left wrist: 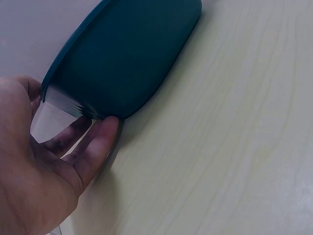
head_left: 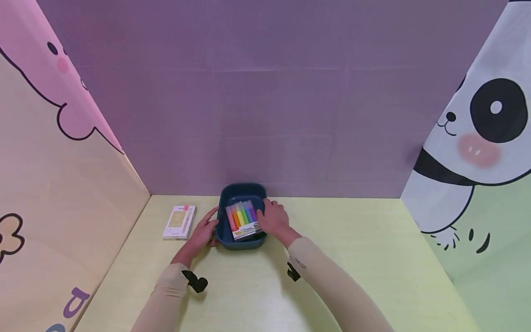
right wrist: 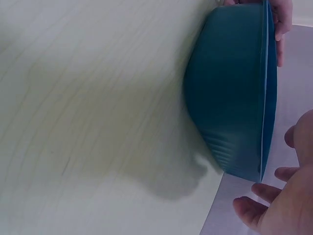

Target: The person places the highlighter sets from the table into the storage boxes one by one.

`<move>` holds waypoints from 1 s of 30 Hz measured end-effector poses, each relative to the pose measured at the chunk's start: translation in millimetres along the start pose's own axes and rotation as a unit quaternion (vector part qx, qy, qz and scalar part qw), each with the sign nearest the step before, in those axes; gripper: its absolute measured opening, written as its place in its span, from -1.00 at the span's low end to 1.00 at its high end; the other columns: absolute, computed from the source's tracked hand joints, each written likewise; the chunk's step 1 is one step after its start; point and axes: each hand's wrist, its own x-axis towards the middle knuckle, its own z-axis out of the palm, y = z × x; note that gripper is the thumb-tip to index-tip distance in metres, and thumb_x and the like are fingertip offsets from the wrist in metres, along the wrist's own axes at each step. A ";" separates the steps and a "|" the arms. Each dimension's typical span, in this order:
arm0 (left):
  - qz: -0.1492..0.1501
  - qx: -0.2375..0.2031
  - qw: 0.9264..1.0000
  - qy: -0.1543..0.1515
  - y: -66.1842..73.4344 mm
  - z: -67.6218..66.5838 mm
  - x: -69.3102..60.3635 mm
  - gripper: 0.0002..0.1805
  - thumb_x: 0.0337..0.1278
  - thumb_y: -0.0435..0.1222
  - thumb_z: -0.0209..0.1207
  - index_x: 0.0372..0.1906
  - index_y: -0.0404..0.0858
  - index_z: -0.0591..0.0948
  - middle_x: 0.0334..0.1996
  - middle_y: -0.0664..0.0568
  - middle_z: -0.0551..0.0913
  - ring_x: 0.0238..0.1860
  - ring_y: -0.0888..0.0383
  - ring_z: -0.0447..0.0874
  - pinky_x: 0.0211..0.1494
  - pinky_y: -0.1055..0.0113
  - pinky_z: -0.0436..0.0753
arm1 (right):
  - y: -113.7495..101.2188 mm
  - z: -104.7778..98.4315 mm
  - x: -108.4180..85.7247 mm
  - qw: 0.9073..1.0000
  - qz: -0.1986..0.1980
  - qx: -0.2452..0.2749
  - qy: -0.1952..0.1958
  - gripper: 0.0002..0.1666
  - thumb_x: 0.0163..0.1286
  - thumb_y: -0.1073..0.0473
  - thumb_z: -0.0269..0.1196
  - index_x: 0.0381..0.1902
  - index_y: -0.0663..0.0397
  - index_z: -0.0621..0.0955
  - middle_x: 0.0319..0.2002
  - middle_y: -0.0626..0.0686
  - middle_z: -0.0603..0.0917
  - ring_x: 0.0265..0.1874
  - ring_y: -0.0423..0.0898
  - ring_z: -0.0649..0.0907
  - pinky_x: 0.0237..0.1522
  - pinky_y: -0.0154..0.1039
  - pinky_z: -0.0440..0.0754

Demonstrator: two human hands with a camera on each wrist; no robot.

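A dark blue-green bin (head_left: pixel 241 246) stands near the table's back edge, holding a pack of coloured markers (head_left: pixel 242 220) that lies tilted inside. My left hand (head_left: pixel 202 233) is at its left side; in the left wrist view the left hand (left wrist: pixel 49 166) touches the wall and base of the bin (left wrist: pixel 122 54) with extended fingers. At the right rim is my right hand (head_left: pixel 274 217). The right wrist view shows the right hand (right wrist: pixel 288 196) with loosely spread fingers beside the end of the bin (right wrist: pixel 225 88); whether it touches is unclear.
A white box (head_left: pixel 179 222) with a gold-coloured panel lies on the pale wooden table (head_left: pixel 352 258), left of the left hand. Behind the bin rises a purple backdrop (head_left: pixel 249 115), with printed cartoon panels at both sides.
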 end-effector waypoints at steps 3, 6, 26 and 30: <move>0.000 0.000 1.000 -0.003 5.0 0.5 -3.3 -0.44 0.50 -0.21 -0.18 0.52 0.10 0.14 0.21 -0.40 0.37 -0.28 -0.03 0.68 -0.35 0.09 0.69 | 3.0 0.9 0.1 1.000 -0.010 0.029 0.000 -0.36 0.48 -0.04 0.04 0.41 0.13 0.30 0.29 0.20 0.42 0.21 0.15 0.45 0.21 0.02 0.41; 0.002 0.002 1.000 -0.003 5.5 0.8 -3.1 -0.44 0.50 -0.22 -0.18 0.52 0.09 0.13 0.22 -0.40 0.36 -0.27 -0.04 0.68 -0.35 0.09 0.69 | 7.6 4.0 1.5 0.997 -0.021 0.068 0.004 -0.34 0.45 0.04 0.10 0.41 0.17 0.29 0.29 0.20 0.43 0.24 0.12 0.44 0.25 -0.01 0.37; -0.003 0.013 1.000 -0.005 4.3 -0.9 -2.0 -0.45 0.52 -0.18 -0.20 0.52 0.14 0.11 0.25 -0.38 0.33 -0.29 -0.03 0.66 -0.29 0.05 0.68 | 22.9 18.2 -5.6 0.966 0.038 0.255 0.008 -0.33 0.36 0.16 0.17 0.41 0.08 0.31 0.24 0.25 0.48 0.17 0.18 0.50 0.15 0.07 0.46; -0.003 0.011 1.000 -0.010 3.9 -1.4 -3.0 -0.44 0.53 -0.17 -0.21 0.54 0.11 0.08 0.26 -0.39 0.29 -0.30 -0.04 0.66 -0.27 0.01 0.68 | 26.7 21.4 -6.4 0.958 0.034 0.284 -0.005 -0.31 0.35 0.18 0.20 0.42 0.02 0.32 0.20 0.27 0.51 0.12 0.17 0.53 0.04 0.03 0.54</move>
